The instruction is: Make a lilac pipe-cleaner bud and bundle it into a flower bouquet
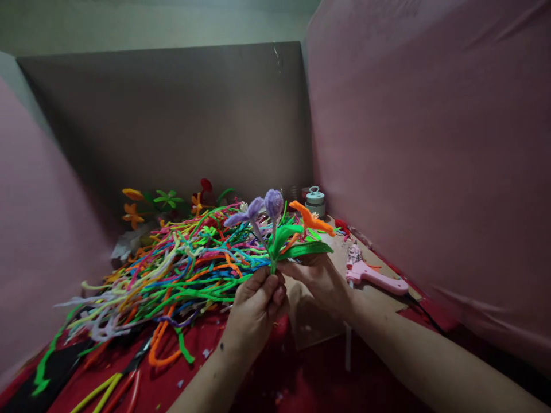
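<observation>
A small bunch of pipe cleaner flowers (274, 235) stands upright in front of me, with two purple blooms, an orange bloom and green leaves. My left hand (258, 298) is closed around its green stem at the base. My right hand (316, 278) is at the right of the stem, its thumb and fingers closed at the foot of the lower green leaf; part of its fingers is hidden behind that leaf. Behind and left of the hands lies a large heap of loose pipe cleaners (185, 269) in many colours.
On a cardboard sheet (390, 264) at right rests a pink glue gun (374, 277) with its cord and a glue stick. Yellow- and red-handled cutting tools (124, 378) lie front left on the red cloth (189, 384). Finished flowers (133, 213) stand behind the heap. Pink sheets (430, 143) wall the sides.
</observation>
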Action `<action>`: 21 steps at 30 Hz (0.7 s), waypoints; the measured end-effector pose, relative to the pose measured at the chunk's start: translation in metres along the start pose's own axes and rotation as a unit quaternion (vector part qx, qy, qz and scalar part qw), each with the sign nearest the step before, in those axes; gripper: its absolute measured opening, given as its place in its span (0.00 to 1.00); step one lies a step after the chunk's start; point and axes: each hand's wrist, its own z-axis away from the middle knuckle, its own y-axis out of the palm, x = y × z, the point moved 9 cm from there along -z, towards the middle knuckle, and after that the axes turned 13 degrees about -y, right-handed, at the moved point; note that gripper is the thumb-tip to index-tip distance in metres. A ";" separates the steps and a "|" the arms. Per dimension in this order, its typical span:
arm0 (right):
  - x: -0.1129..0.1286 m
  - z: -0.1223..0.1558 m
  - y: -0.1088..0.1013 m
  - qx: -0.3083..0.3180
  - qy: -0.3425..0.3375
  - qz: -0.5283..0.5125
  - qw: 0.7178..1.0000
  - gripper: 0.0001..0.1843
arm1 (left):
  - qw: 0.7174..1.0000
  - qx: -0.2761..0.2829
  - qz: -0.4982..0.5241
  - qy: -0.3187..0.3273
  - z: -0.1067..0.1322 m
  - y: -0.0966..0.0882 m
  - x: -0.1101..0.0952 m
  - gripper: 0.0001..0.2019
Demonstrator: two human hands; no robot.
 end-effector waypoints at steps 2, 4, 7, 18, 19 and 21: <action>-0.006 0.003 -0.003 -0.002 0.034 -0.012 0.999 0.04 | 0.999 0.048 0.004 -0.015 0.000 0.005 0.002 0.07; -0.016 0.008 0.000 0.030 0.073 -0.037 0.996 0.10 | 0.994 0.100 0.010 -0.032 0.000 0.010 0.005 0.05; -0.026 0.012 0.005 0.080 0.109 -0.073 0.988 0.10 | 0.982 0.175 0.014 -0.063 0.003 0.016 0.010 0.04; -0.013 0.013 0.009 0.077 0.070 -0.086 0.991 0.13 | 0.976 0.215 -0.008 -0.046 0.000 0.021 0.006 0.07; -0.013 0.014 0.008 0.070 0.075 -0.078 0.992 0.14 | 0.977 0.207 -0.013 -0.042 -0.001 0.020 0.006 0.07; -0.010 0.015 0.009 0.075 0.082 -0.058 0.992 0.16 | 0.981 0.189 -0.024 -0.037 -0.003 0.016 0.007 0.07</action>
